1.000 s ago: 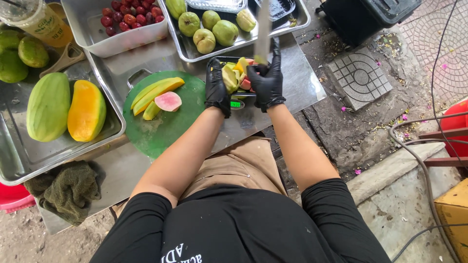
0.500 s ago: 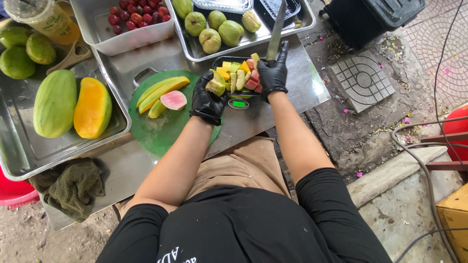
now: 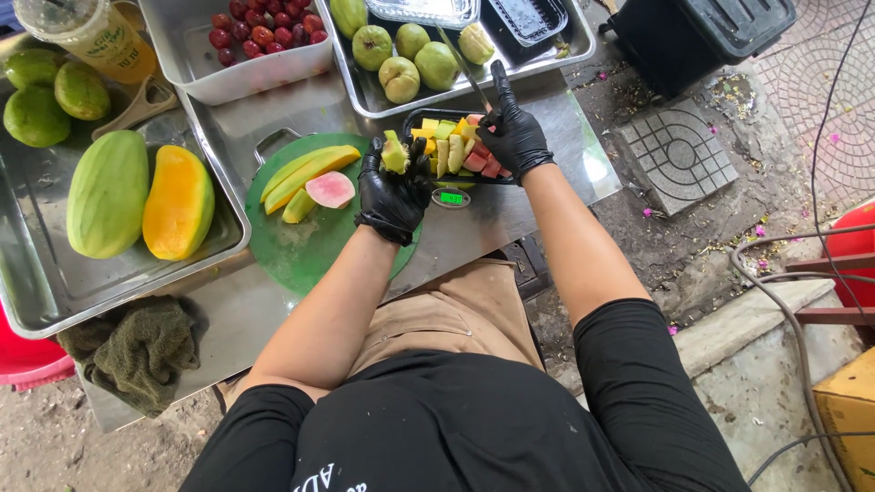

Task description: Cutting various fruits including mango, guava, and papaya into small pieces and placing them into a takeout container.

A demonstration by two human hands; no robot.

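Note:
My left hand (image 3: 394, 187), in a black glove, holds a pale green fruit piece (image 3: 395, 155) just left of a black tray (image 3: 417, 118) filled with cut yellow, green and pink fruit. My right hand (image 3: 513, 132), also gloved, grips a knife (image 3: 465, 68) whose blade points away over the tray's far edge. The tray sits on a small scale (image 3: 452, 197) with a green display. On the round green cutting board (image 3: 296, 246) lie yellow mango slices (image 3: 305, 169) and a pink guava piece (image 3: 330, 189).
A steel tray (image 3: 36, 301) on the left holds a whole papaya (image 3: 107, 193) and a peeled orange one (image 3: 179, 202). Bins at the back hold red fruits (image 3: 264, 32) and green guavas (image 3: 401, 59). A drink cup (image 3: 87, 32) and a green cloth (image 3: 137, 351) are nearby.
My left hand lifted off the fruit tray holding a green piece and drew back toward the cutting board. My right hand stayed on the knife, its blade swinging from upright to slanting left.

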